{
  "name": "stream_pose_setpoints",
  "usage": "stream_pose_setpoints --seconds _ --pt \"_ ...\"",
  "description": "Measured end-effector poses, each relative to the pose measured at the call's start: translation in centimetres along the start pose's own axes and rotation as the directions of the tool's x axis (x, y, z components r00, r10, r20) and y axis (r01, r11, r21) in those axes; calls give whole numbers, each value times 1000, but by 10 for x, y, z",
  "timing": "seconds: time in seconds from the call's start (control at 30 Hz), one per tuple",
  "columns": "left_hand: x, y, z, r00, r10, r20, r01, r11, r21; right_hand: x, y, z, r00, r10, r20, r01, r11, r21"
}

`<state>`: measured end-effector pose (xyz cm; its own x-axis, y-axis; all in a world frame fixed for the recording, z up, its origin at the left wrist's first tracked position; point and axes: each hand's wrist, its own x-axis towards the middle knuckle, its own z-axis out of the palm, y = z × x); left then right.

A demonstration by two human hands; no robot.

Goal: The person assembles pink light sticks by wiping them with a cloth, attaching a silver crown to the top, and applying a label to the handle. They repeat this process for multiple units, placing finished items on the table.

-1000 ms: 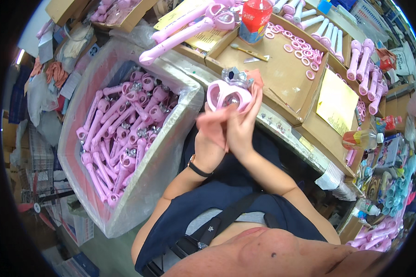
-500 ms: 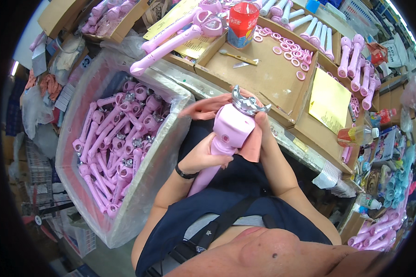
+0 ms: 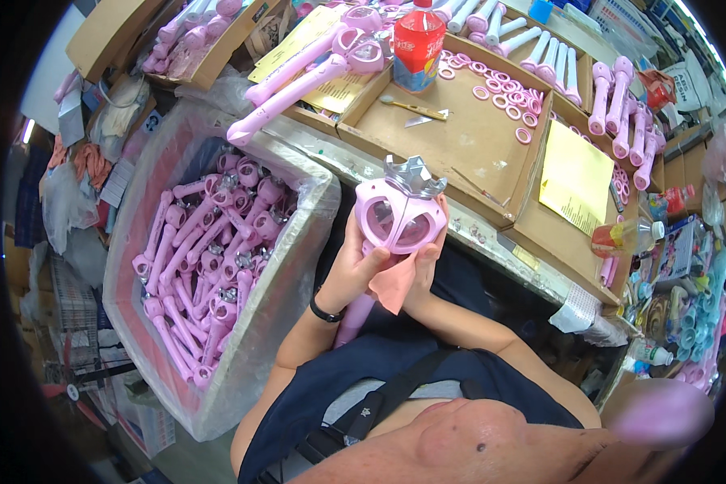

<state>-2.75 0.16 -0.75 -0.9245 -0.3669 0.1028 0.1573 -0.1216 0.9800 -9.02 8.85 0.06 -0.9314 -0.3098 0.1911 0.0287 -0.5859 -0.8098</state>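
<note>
The wand [image 3: 399, 222] has tilted face-up, both hands [image 3: 383, 270] gripping it, cloth [image 3: 394, 286] beneath.

workbench [image 3: 492, 234] cluttered | floor [image 3: 177, 460] grey, perhaps concrete | light bright overhead

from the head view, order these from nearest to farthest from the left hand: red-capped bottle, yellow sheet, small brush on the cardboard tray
Measured from the left hand:
1. small brush, up ahead on the cardboard tray.
2. yellow sheet, off to the right.
3. red-capped bottle, farthest, straight ahead at the tray's far edge.
The last two are fairly close.
</note>
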Motion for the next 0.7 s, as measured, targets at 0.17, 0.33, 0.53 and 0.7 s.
stream_pose_setpoints --seconds 0.17,0.33,0.53,0.7 --pt "-6 2 -4 995 -38 94 47 994 -98 39 -18 -19 873 366 323 -472 803 365" --pt "-1 6 -1 901 -106 422 338 780 -526 58 -30 -29 749 424 509 -566 809 158" --pt "-10 15 18 988 127 -91 -67 870 488 61 -19 -30 849 389 359 -417 909 3" --pt "-4 16 8 999 41 12 -42 970 239 55 -3 -28 843 407 353 -516 797 314"
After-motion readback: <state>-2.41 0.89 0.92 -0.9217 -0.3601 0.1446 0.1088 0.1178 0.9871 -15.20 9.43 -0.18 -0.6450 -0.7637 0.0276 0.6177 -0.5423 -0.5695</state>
